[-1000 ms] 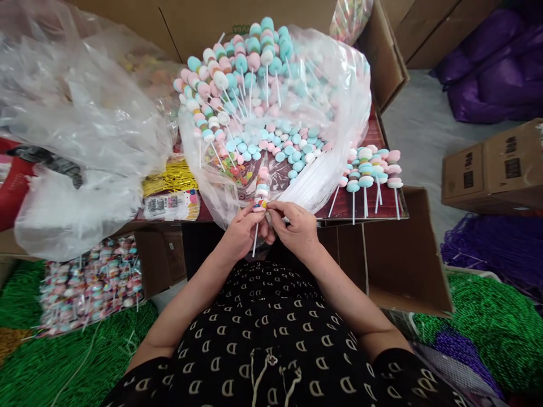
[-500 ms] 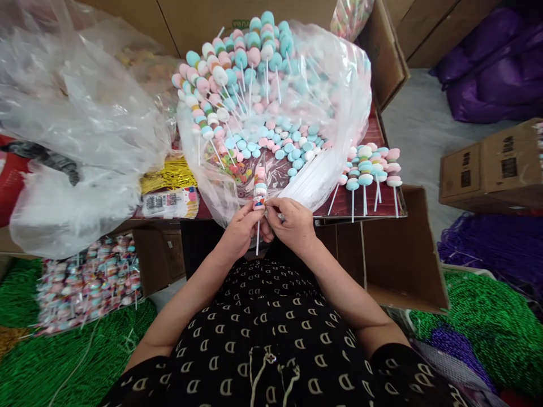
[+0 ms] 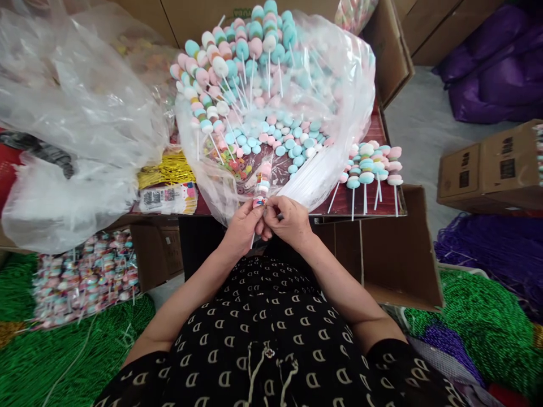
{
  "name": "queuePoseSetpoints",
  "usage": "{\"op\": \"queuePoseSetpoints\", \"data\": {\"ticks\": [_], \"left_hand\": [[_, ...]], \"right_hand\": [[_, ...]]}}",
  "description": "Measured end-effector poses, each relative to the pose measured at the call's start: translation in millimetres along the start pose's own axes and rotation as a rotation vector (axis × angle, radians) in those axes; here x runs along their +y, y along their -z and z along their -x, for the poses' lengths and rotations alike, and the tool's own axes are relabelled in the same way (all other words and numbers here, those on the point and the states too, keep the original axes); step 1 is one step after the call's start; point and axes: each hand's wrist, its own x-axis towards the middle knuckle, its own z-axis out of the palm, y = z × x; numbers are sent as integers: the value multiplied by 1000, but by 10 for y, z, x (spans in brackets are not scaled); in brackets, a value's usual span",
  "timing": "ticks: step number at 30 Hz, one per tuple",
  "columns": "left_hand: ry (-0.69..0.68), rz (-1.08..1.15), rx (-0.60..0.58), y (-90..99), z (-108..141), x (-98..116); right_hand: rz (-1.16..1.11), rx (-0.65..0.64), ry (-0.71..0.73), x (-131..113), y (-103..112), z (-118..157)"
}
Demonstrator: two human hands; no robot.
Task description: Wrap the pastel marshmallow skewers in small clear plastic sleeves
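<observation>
A marshmallow candy skewer [image 3: 263, 182] in pink, white and blue, seemingly inside a printed clear wrapper, is held upright with a slight lean to the right. My left hand [image 3: 243, 227] is closed around its lower end, and the white stick pokes out below the fingers. Close against it, my right hand [image 3: 290, 221] pinches at the wrapper's bottom by the stick; what lies between those fingertips is too small to make out. Beyond both hands is an open plastic bag [image 3: 360, 79] with stacked candy skewers [image 3: 254, 48] and loose marshmallow pieces [image 3: 297, 138].
Gold twist ties [image 3: 165, 169] and printed wrappers [image 3: 168, 198] lie on the left of the table. Finished-looking skewers [image 3: 373, 164] rest at the right edge, near white sticks [image 3: 309, 175]. Below are a cardboard box [image 3: 399, 249], packed skewers [image 3: 87, 277] and green strands [image 3: 76, 350].
The skewer has tilted, its top going right and its stick end swinging left. Both hands remain together at its base, the right one still pinching.
</observation>
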Motion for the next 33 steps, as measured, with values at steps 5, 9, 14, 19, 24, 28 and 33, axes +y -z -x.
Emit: {"op": "queuePoseSetpoints", "data": {"ticks": [5, 9, 14, 19, 24, 28, 33], "left_hand": [[-41, -121, 91, -11, -22, -17], [-32, -182, 88, -5, -36, 5], [31, -145, 48, -16, -29, 11], [74, -117, 68, -23, -32, 8], [12, -139, 60, -7, -56, -58], [-33, -167, 78, 0, -57, -104], [-106, -235, 133, 40, -97, -201]], "right_hand": [[9, 2, -42, 25, -6, 71], [-92, 0, -64, -26, 64, 72], [-47, 15, -27, -24, 56, 84], [33, 84, 14, 28, 0, 103], [94, 159, 55, 20, -17, 72], [148, 173, 77, 3, -25, 63], [188, 145, 112, -17, -52, 107]]}}
